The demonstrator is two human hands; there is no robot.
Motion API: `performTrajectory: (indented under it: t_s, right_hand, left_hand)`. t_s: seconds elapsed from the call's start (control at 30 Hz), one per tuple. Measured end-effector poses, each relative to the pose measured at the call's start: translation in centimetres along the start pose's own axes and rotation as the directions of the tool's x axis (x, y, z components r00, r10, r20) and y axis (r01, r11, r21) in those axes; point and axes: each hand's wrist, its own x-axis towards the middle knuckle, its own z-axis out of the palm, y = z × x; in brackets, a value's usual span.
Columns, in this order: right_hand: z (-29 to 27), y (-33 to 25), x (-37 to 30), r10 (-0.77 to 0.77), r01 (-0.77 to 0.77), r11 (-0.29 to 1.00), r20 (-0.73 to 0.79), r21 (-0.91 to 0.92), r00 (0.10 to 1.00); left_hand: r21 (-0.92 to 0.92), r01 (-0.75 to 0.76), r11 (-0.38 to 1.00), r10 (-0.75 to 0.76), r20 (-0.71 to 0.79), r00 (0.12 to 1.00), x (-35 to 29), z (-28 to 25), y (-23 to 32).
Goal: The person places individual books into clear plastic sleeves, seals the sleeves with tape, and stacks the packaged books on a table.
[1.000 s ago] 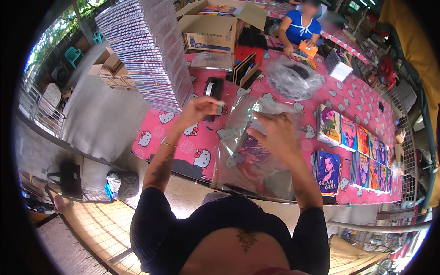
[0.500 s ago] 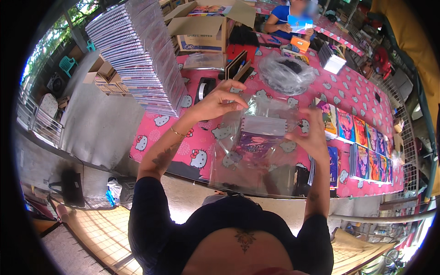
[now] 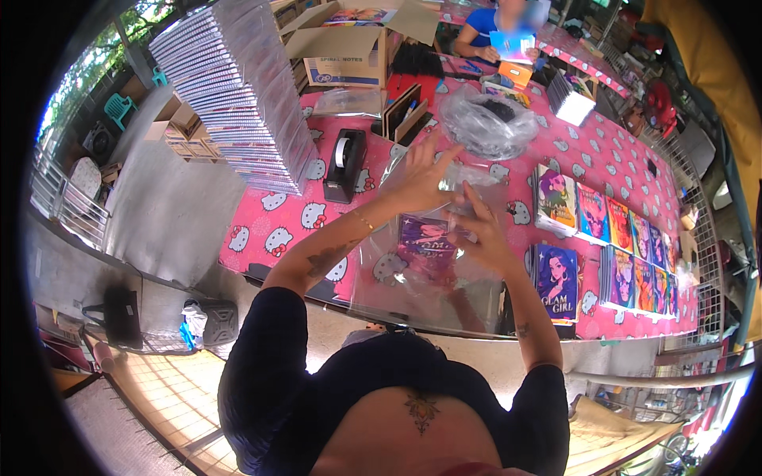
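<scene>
A spiral notebook with a purple cover point(image 3: 422, 238) lies in front of me, wrapped in a clear plastic sheet point(image 3: 373, 289) that spreads towards the table's near edge. My left hand point(image 3: 425, 176) is over the notebook's far end, its fingers stretched and apart against the plastic. Close beside it, my right hand point(image 3: 482, 234) reaches across the notebook's right side, fingers bent but spread. Both hands partly hide the notebook and the sheet's far part. A black tape dispenser point(image 3: 345, 166) with a roll of tape stands left of my left hand.
A tall stack of spiral notebooks point(image 3: 230, 95) rises at the left. Colourful notebooks point(image 3: 557, 282) stand in piles at the right. Farther back are a black-edged organizer point(image 3: 403, 115), a bundled plastic bag point(image 3: 488, 127), an open carton point(image 3: 345, 67) and a person point(image 3: 480, 36) holding a blue booklet.
My hands have come closer together over the notebook; the right moved left, the left moved right. The plastic's far part has been brought over the notebook. The tape dispenser is now uncovered.
</scene>
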Motion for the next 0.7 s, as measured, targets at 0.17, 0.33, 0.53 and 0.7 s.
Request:
performTrajectory:
  t_s: [0.17,0.33,0.53,0.7]
  right_hand:
    - [0.2,2.7,2.5,0.433,-0.316,0.765,-0.085,0.561,0.897]
    - [-1.3,4.0,7.5,0.295,-0.472,0.482,0.371,0.738,0.881]
    - [-2.0,4.1,6.1,0.066,-0.266,0.688,0.308,0.675,0.949]
    - [-2.7,1.0,2.3,-0.073,0.068,0.995,0.077,0.067,0.994]
  left_hand:
    - [-0.418,0.611,0.672,-0.371,0.524,0.767,-1.3,-2.1,-4.8]
    - [-0.636,0.294,0.713,-0.162,0.259,0.952,-0.2,-1.8,-3.4]
    - [-0.457,0.534,0.711,-0.139,0.653,0.744,-2.5,-3.7,-5.3]
    - [-0.028,-0.258,0.966,0.259,0.204,0.944,-5.8,-5.5,0.3]
